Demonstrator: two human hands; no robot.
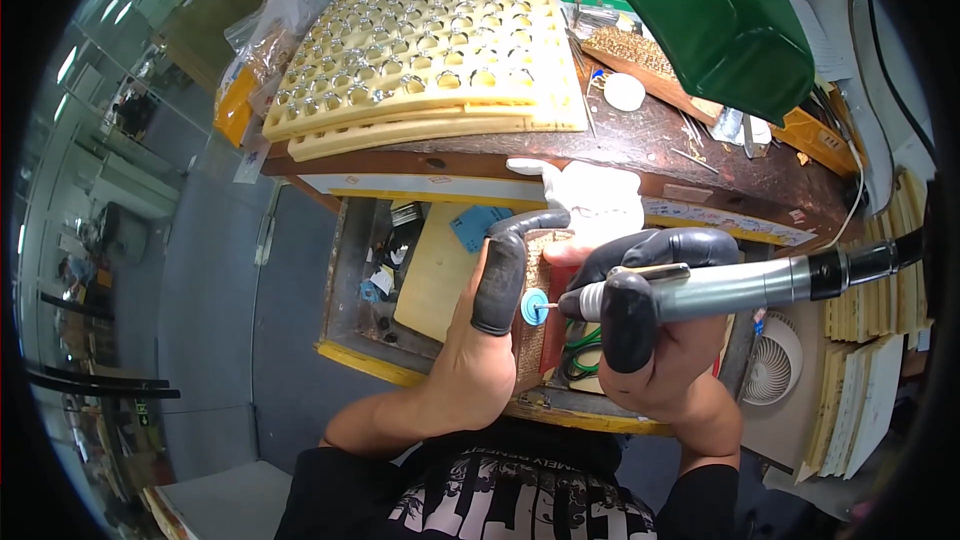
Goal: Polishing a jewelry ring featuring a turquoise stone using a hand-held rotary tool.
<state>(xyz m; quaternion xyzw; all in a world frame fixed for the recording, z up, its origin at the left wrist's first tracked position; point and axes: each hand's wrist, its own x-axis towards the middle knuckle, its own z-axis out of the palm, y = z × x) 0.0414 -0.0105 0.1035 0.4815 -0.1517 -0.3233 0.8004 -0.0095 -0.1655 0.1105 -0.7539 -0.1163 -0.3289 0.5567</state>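
Note:
My right hand (pixel 650 290), with black covers on its fingers, grips a silver rotary handpiece (pixel 750 287). On the thin shaft at its tip sits a small round blue disc (pixel 533 308). The disc lies over the face of a wooden block (pixel 530 338) with a rough golden texture. Whether disc and block touch, I cannot tell. My left hand (pixel 490 310), also with black finger covers, is closed around the block from the left. Just beyond both hands, a brightly lit white piece (pixel 600 202) sticks out from the bench edge; glare hides its detail.
Cream trays (pixel 430 50) hold many rings on the wooden bench (pixel 690 160). A green lamp shade (pixel 720 20) hangs at the upper right. An open drawer (pixel 365 355) with a yellow rim lies below my hands. A fan (pixel 772 365) and stacked boards (pixel 850 410) stand right.

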